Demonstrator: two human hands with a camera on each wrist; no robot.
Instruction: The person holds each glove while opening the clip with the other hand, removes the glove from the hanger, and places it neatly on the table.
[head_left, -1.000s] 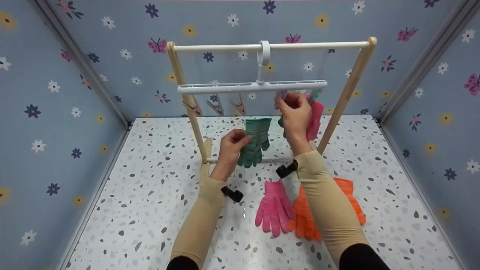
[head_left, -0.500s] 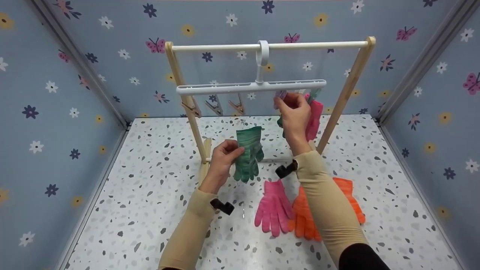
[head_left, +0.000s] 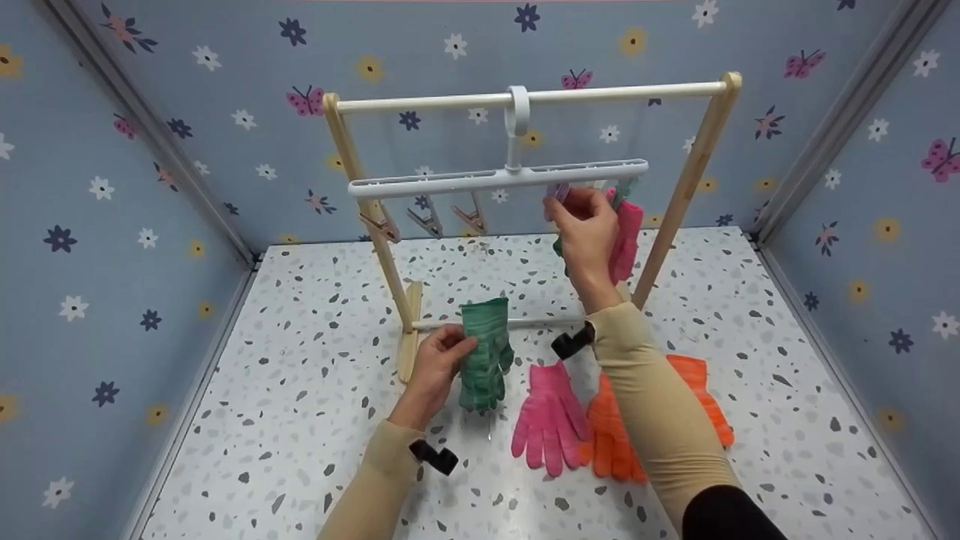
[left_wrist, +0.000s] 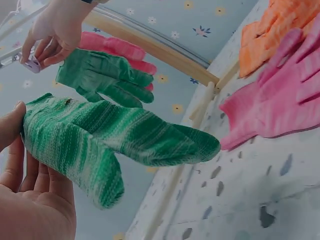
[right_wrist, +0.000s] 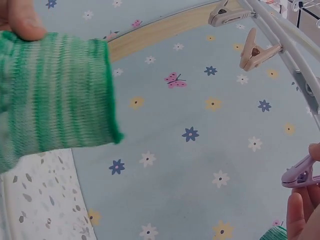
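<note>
Pale blue wall panels (head_left: 420, 75) printed with flowers and butterflies surround a white tabletop (head_left: 262, 420) flecked with grey chips, on which a rack of light wood (head_left: 696, 157) stands.

The left hand (head_left: 435, 367) pinches a knitted glove in green and pale-green stripes (head_left: 484, 352) at the side of its cuff, thumb on one face and fingers behind. That glove is held in the air, below and to the left of the right fingers and well apart from them, its own fingers drooping. The right hand (head_left: 589, 229) pinches a small pale purple clip (right_wrist: 297, 176) between thumb and fingers, just under a slim white plastic hanger (head_left: 499, 178). Whether the clip's mouth is parted I cannot tell.

Working cuff and clip together would, I judge, call for a pinch low enough to leave the cuff's rim free and flat, with steady pressure on the clip's handles so its mouth spreads.

Ribbed and springy-looking, the cuff ends in a darker green rim; the knit should bend easily and swing. Three beige, peg-shaped clips (head_left: 471, 217) hang to the left of the right fingers. Just beyond those fingers hang a second green glove (left_wrist: 107, 77) and a bright pink glove (head_left: 626, 240). On the tabletop, to the right of the left fingers, a flat pink knitted glove (head_left: 550, 420) lies beside orange knitted gloves (head_left: 611, 435), partly hidden by the right sleeve.
</note>
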